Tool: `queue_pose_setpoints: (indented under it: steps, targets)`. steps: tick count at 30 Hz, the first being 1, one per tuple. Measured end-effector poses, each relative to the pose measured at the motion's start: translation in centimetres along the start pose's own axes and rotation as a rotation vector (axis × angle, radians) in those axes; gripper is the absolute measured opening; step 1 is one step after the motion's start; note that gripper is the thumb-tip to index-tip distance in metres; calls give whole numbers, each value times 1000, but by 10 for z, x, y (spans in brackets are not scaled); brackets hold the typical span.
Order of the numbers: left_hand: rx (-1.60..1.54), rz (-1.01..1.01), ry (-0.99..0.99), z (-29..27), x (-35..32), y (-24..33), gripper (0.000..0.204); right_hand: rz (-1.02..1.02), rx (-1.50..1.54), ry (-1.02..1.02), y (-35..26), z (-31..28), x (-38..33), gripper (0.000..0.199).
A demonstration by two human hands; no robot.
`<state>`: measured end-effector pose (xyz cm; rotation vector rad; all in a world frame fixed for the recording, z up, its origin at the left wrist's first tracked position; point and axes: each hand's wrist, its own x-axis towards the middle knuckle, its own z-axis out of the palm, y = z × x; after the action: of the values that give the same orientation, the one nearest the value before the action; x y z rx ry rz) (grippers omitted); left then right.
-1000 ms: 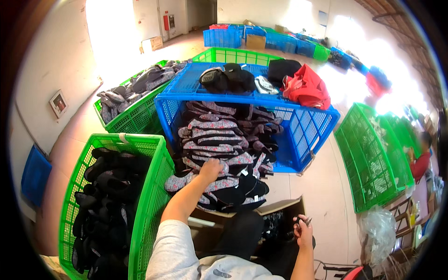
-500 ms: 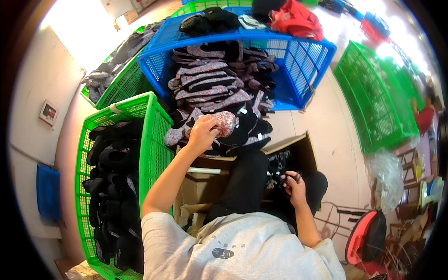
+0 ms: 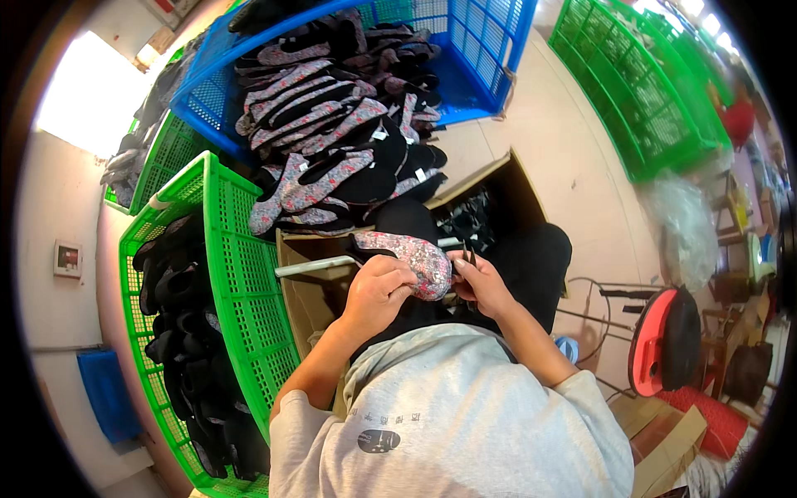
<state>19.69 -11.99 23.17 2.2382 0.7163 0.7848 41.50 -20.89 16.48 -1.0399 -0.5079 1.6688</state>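
The left hand (image 3: 378, 290) has its fingers (image 3: 397, 292) curled shut around one floral fabric shoe (image 3: 407, 257), soft and rounded at the toe, held over the lap at the picture's centre. The right hand (image 3: 480, 284) meets the shoe's toe end from 3 o'clock, its fingers closed on a small pair of dark snips (image 3: 466, 252) whose two thin points stick up; whether they touch the fabric is too small to tell.

Under the hands, toward 12 o'clock, one open cardboard box (image 3: 307, 282) holds dark items, and one pale tube (image 3: 309, 266) lies across its rim.

Beyond it, at 12 o'clock, one blue plastic mesh crate (image 3: 477, 50) lies tipped, and a heap of floral and black shoes (image 3: 332, 133) spills from it, too many to count.

At 9 o'clock stands a green mesh crate (image 3: 241, 282) packed with black shoes (image 3: 178, 332). Further green crates (image 3: 639, 100) stand at 1 o'clock, and another (image 3: 162, 162) at 10 o'clock.

At 3 o'clock one red-and-black round disc (image 3: 664, 340) stands on the floor (image 3: 573, 183), with a crumpled clear plastic bag (image 3: 685, 220) above it.
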Motion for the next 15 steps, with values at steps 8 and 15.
queue_pose_setpoints:
  steps: [8,15]
  targets:
    - [3,-26,60,35,-15,-2,22,1,60,39,12,-3,-9,26]
    - [30,-61,50,44,-14,-5,22,-18,126,-5,13,-9,-11,25]
